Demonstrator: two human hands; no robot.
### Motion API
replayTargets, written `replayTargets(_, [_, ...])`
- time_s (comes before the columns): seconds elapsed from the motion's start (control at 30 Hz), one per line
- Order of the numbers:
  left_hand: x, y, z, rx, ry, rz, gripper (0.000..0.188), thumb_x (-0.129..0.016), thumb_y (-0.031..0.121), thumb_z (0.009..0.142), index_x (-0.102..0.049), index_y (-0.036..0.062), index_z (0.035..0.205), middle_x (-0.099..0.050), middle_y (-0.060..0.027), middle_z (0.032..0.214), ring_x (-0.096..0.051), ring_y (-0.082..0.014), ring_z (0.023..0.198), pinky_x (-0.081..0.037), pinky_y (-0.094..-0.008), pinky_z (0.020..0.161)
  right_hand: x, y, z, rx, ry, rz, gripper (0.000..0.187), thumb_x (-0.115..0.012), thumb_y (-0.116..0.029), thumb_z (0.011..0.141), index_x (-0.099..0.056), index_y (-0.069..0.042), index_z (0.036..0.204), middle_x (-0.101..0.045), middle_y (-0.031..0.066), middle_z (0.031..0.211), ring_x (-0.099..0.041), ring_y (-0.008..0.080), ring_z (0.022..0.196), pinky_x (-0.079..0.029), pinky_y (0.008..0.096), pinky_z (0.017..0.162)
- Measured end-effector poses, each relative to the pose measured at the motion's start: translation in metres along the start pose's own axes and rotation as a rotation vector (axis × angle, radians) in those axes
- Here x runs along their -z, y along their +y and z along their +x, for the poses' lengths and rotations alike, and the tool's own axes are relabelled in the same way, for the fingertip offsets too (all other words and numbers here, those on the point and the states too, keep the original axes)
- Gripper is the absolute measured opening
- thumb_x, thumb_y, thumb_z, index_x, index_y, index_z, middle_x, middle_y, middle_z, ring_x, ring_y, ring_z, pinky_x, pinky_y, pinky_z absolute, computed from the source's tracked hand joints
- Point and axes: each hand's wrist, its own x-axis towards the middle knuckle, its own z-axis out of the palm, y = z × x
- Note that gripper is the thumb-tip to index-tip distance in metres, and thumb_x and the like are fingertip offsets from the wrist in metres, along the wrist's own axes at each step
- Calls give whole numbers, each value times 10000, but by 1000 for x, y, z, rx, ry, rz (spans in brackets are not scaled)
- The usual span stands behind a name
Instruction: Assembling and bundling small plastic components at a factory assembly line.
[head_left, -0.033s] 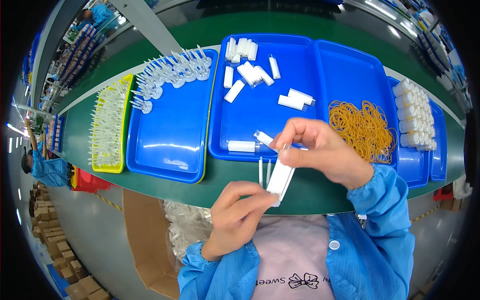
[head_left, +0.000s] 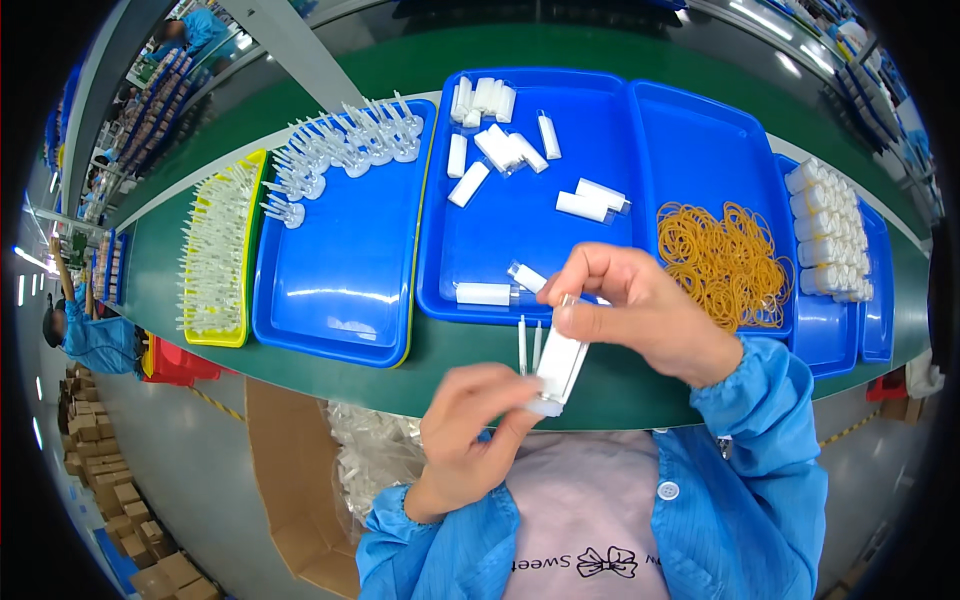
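My right hand [head_left: 640,315] pinches the upper end of a white rectangular piece with clear edges [head_left: 562,362] between thumb and fingers. At its lower end, the slightly blurred fingers of my left hand [head_left: 475,425] close in from the side, thumb and forefinger touching it. A pale translucent tip shows there. Just behind the piece, thin white rods [head_left: 523,345] stand upright near the table edge. Similar white pieces in clear sleeves [head_left: 484,293] lie in the blue tray [head_left: 480,235] beyond my hands, several of them heaped at its far side.
Orange rubber bands [head_left: 725,262] fill part of a blue tray on the right, beside wrapped white rolls [head_left: 828,228]. To the left, clear round-based stands [head_left: 350,140] occupy another blue tray [head_left: 335,290], beside a yellow tray of pale spiky parts [head_left: 218,250]. Below sits an open cardboard box [head_left: 290,480].
My left fingers have shifted slightly, uncovering more of the piece's lower tip. My right hand has dropped a little with the upper end still pinched.
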Motion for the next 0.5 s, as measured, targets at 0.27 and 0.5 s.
replayTargets(0.27, [5, -30, -9, 157, -66, -125, 231, -699, -39, 812, -590, -22, 1014, -607, -104, 982, -623, -164, 860, -509, -294, 794, 7, 3, 11, 159, 12, -283, 227, -646, -215, 915, -638, -17, 1026, -633, 21, 954, -573, 88, 927, -461, 261, 838])
replayTargets(0.5, [7, -33, -1, 237, -11, -271, 158, -699, -8, 840, -625, -23, 978, -565, -83, 985, -588, -148, 897, -497, -279, 799, 57, 16, 48, 379, 478, -1757, 181, -714, -182, 756, -648, -89, 897, -614, 81, 914, -562, 241, 950, -398, 404, 817])
